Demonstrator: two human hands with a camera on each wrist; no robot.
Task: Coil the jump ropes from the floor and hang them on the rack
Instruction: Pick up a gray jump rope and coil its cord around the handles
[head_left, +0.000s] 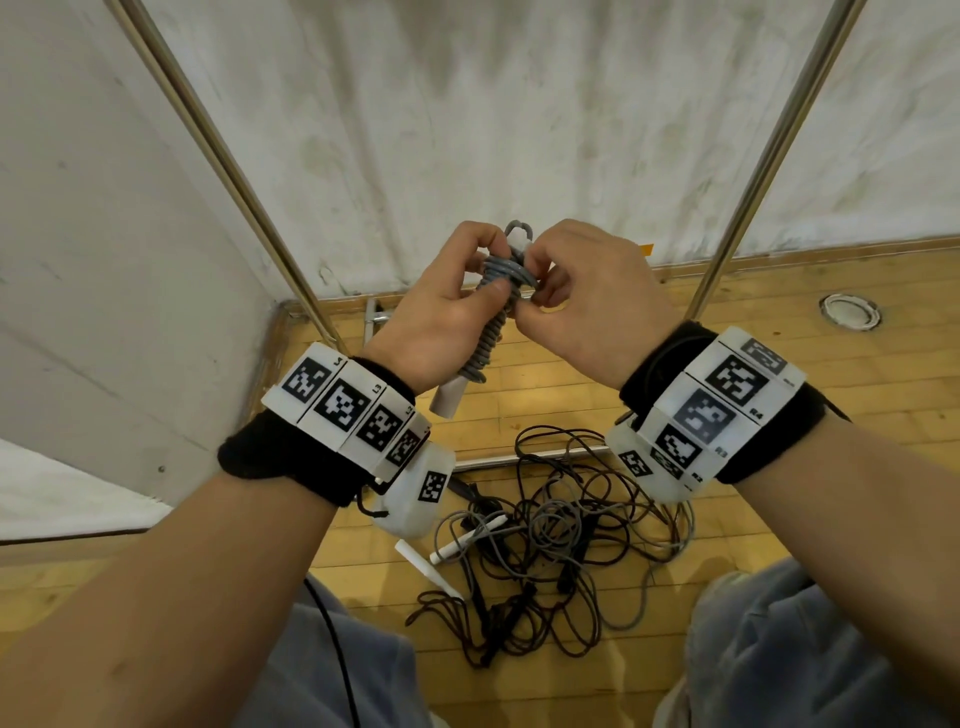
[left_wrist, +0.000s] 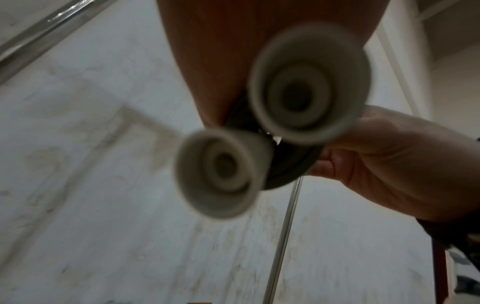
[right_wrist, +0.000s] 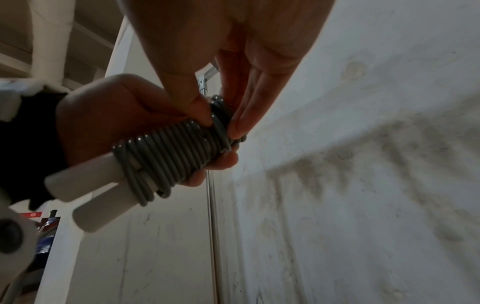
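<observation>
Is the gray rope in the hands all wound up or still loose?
Wound up. The gray rope sits in tight turns around its two white handles, and the left hand and right hand pinch the top turns.

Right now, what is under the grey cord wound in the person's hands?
The grey cord is wound round two white plastic handles, whose ends stick out below. The left hand grips the bundle; the handles' upper parts are covered.

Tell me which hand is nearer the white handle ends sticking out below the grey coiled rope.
Left. The left hand grips the coiled jump rope just above its white handles, which stick out below its palm. The right hand pinches the top turns, farther from them.
</observation>
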